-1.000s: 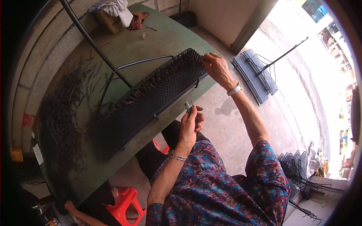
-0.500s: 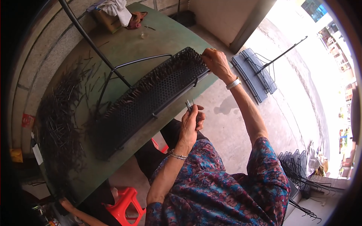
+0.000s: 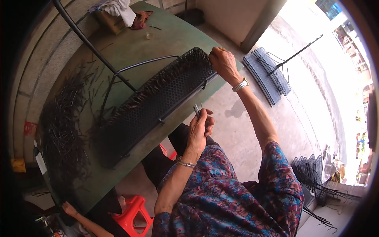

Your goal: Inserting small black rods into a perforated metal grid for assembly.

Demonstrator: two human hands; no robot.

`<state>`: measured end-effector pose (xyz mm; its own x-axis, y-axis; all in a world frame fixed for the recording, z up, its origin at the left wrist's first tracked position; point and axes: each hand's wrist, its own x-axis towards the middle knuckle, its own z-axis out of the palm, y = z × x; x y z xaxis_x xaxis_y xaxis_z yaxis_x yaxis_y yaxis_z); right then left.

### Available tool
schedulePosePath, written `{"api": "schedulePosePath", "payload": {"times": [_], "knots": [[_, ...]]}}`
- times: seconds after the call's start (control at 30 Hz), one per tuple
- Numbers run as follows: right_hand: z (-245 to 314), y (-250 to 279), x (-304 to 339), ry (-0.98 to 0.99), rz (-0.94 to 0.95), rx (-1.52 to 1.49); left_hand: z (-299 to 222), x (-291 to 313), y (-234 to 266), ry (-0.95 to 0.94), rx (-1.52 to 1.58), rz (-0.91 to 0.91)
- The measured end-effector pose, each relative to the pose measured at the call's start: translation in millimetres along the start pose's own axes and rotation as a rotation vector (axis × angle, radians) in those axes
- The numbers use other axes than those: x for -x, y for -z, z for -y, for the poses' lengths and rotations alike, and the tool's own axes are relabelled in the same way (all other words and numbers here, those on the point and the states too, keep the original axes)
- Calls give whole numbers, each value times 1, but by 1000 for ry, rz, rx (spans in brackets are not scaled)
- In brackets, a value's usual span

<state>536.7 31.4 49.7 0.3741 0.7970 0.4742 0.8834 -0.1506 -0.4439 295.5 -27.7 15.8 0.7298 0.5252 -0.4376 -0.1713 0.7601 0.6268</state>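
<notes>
A long black mesh tray [image 3: 158, 96] lies slantwise on the green table, with a dense row of thin dark strips [image 3: 152, 85] standing along its far side and right end. At that right end is my right hand [image 3: 224, 64], its fingers pinched together against the strips. What the fingertips hold is hidden. My left hand [image 3: 200, 128] is curled around a small silver metal tool [image 3: 196, 110] with narrow tips, just off the table's near edge. The tool's exact kind is too small to make out. A black metal rod frame [image 3: 94, 51] rises from the tray's far side.
Loose dark strips [image 3: 63, 130] are heaped on the left of the green table [image 3: 173, 23]. Another person's hand [image 3: 70, 209] rests by its near-left corner, near a red stool [image 3: 132, 217]. Another mesh rack [image 3: 266, 77] lies on the floor; several black racks [image 3: 312, 173] stand right.
My right hand has moved slightly left and up along the tray's end. My left hand keeps its grip on the tool. The other person's hand has shifted slightly.
</notes>
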Motion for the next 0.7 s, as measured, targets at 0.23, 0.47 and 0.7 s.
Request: {"api": "schedulePosePath", "payload": {"times": [0.23, 0.47, 0.7], "knots": [[2, -1, 9, -29, -46, -29, 0, 0, 4, -2, 16, 3], [3, 0, 11, 28, -71, -37, 0, 0, 2, 17, 15, -7], [-1, 1, 6, 28, -46, -48, -3, 3, 1, 10, 16, -4]]}}
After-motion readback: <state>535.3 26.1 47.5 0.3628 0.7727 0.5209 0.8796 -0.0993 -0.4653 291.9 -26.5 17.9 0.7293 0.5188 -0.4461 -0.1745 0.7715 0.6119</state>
